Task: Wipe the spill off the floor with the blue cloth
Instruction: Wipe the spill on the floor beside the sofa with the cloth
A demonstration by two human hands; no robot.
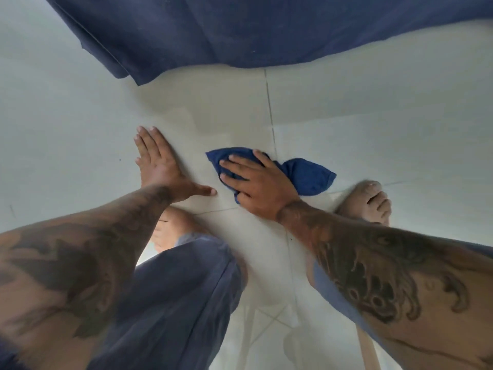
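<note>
A crumpled blue cloth [306, 174] lies on the pale tiled floor [373, 124] near a tile joint. My right hand [260, 182] presses down on its left half with fingers curled over the fabric. My left hand [162, 166] rests flat on the bare floor to the left of the cloth, fingers spread and thumb pointing toward the cloth, holding nothing. A faint wet sheen [210, 121] shows on the tile just beyond the cloth. The part of the cloth under my palm is hidden.
My bare feet stand on the floor, one [370, 201] right of the cloth and one [170, 228] below my left wrist. My blue trouser legs [181, 303] fill the lower middle. A dark blue garment hem [240, 30] hangs across the top.
</note>
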